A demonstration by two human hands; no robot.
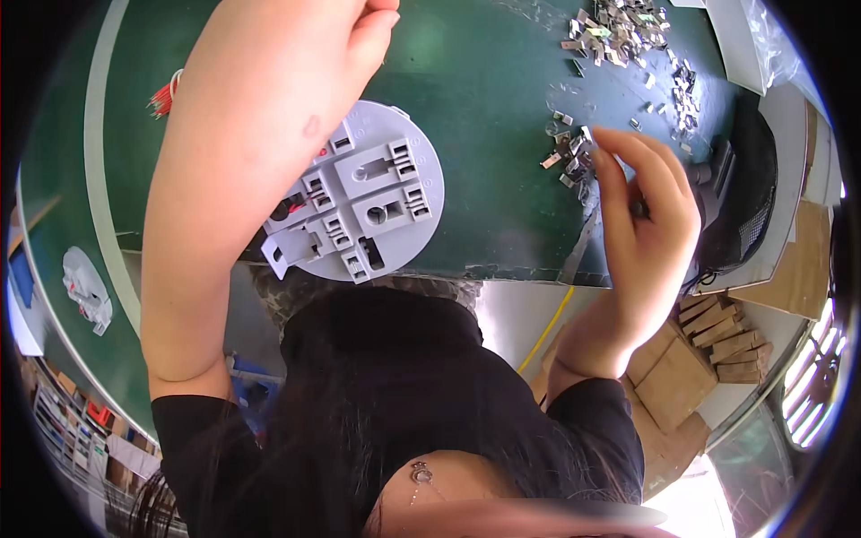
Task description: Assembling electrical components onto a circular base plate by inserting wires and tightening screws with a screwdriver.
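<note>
My right hand [653, 202] is at the right of the green table, with thumb and forefinger pinched on a small shiny metal clip [587, 134]. Just under those fingertips lies a small heap of similar metal clips [567, 160]. My left arm stretches forward across a round grey plastic base [429, 193] with raised slotted blocks. The left hand [366, 45] is cut off by the upper edge; only the thumb and a bit of finger show, so its grip cannot be made out. Part of the base is hidden under the left forearm, where red and black bits show.
More metal clips [628, 31] are spread at the far right, with another cluster [686, 94] beside them. Red-tipped wires [163, 99] lie at the far left. Another plastic part [87, 289] is on the left. A black bag [744, 197] and cardboard boxes [673, 377] stand at right.
</note>
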